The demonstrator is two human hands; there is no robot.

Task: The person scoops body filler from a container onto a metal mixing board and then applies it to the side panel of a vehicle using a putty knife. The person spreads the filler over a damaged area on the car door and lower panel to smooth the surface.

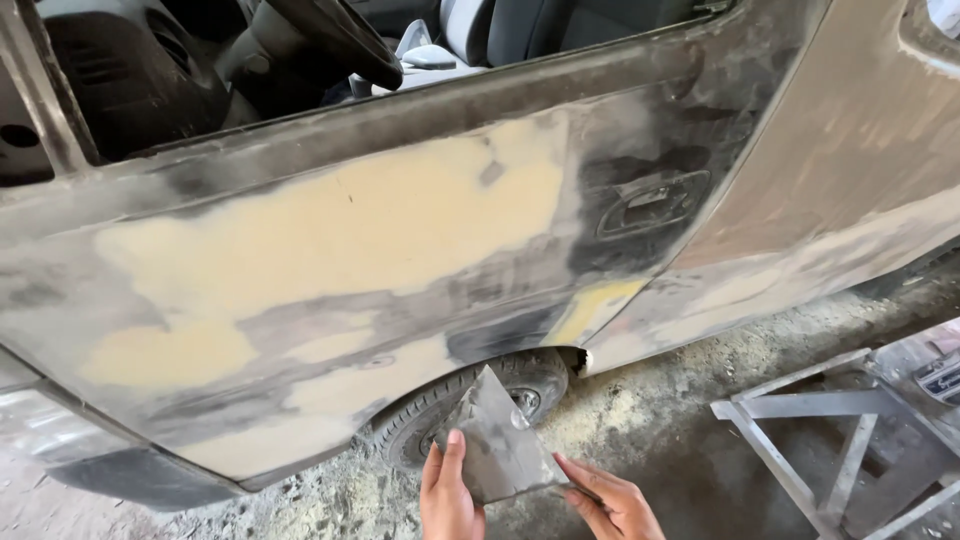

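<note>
Grey flat sheet [500, 445], sandpaper or spreader by look, pinched at lower edge by left hand [447, 495] and right hand [612, 505], held low before wheel [470, 405]. Door panel [330, 260]: yellow filler patches laid and sanded dull; dark bare areas remain, no primer, so judged midway. Gritty dusty floor [640, 420]; metal stand [830, 440] at right.

Dusty floor [650, 420] under wheel [470, 405], metal stand [830, 430]

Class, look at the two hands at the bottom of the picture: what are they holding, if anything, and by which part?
Both hands, left and right, hold a flat grey sheet by its lower edge and corners.
</note>
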